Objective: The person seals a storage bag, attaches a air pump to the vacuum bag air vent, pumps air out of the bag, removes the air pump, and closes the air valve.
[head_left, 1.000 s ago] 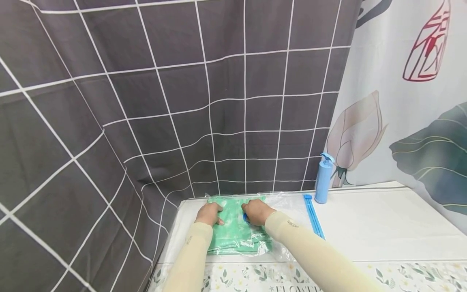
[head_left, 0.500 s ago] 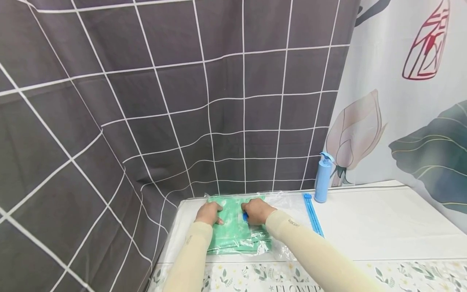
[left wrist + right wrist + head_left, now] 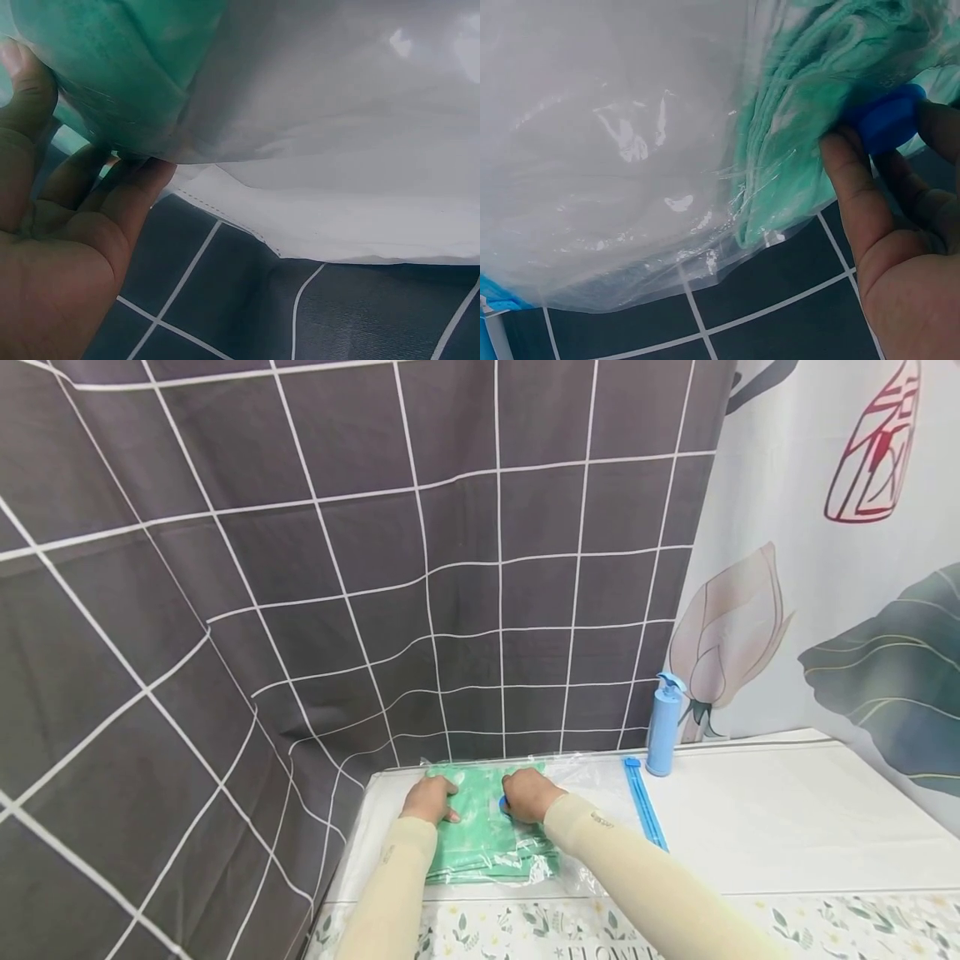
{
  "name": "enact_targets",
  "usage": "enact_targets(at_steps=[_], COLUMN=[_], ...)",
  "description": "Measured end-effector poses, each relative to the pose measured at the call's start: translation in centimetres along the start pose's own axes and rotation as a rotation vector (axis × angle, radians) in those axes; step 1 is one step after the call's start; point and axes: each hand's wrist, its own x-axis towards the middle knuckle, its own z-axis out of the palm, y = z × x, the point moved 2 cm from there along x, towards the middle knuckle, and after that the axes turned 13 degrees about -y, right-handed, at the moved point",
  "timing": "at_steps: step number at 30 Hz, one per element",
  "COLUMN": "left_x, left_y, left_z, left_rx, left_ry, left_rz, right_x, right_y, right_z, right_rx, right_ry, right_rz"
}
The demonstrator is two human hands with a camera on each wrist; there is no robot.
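Note:
A clear plastic storage bag point(image 3: 592, 785) lies on the white tabletop, with a folded green cloth point(image 3: 480, 839) inside. In the head view my left hand point(image 3: 427, 799) rests at the bag's left side, thumb and forefinger spread over the green part. The left wrist view shows the thumb on the film and the other fingers loosely bent against the bag's edge. My right hand point(image 3: 528, 795) pinches a round blue cap point(image 3: 889, 120) on top of the bag between thumb and fingers. The cloth's folds show through the film beside it. Part of the cap is hidden by the hand.
A blue zip strip point(image 3: 647, 806) with a slider runs along the bag's right end. A light-blue pump point(image 3: 663, 731) stands upright behind it near the back edge. Dark checked curtain point(image 3: 465, 610) hangs behind and to the left. A floral cloth point(image 3: 525, 927) covers the table front.
My right hand has turned slightly at the blue cap, its fingers shifting a little to the right. The left hand and the bag stay in place.

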Motion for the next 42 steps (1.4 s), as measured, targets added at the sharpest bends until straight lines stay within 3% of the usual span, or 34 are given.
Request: enact_targets(at_steps=[3, 8, 10, 13, 17, 22, 28, 32, 36, 39, 42], left_x=[1.8, 2.5, 3.0, 3.8, 4.0, 3.7, 3.2, 2.3, 1.2, 1.3, 1.9], left_y=[-1.8, -2.1, -2.7, -3.5, -3.6, -3.3, -2.6, -1.8, -0.9, -1.1, -1.7], left_z=[1.4, 1.8, 2.2, 2.8, 2.8, 2.5, 2.1, 1.5, 0.8, 0.9, 1.4], left_rx=[0.02, -0.013, -0.014, -0.006, 0.028, 0.028, 0.012, -0.005, -0.016, -0.043, -0.074], left_ry=[0.005, -0.011, -0.009, -0.005, -0.01, -0.014, -0.027, -0.021, -0.021, -0.029, -0.03], left_rz=[0.008, -0.019, -0.012, -0.009, -0.009, -0.02, -0.024, -0.023, -0.026, -0.035, -0.045], right_x=[-0.7, -0.9, 0.6, 0.5, 0.2, 4.2, 4.9, 4.5, 1.9, -0.3, -1.3], right_y=[-0.3, -0.5, 0.3, 0.2, 0.2, 2.8, 2.7, 2.3, 1.0, -0.3, -0.8], right_z=[-0.5, -0.8, 0.8, 0.7, 0.2, 4.6, 5.4, 4.8, 2.1, -0.2, -1.3], right_rx=[-0.011, -0.005, -0.029, -0.04, -0.039, 0.013, 0.001, -0.022, -0.042, -0.047, -0.018], right_ry=[0.018, 0.006, 0.028, 0.033, 0.032, 0.023, 0.0, 0.005, 0.029, 0.004, -0.037], right_rz=[-0.018, -0.009, -0.014, -0.011, -0.024, -0.022, 0.014, 0.01, -0.018, -0.023, -0.025])
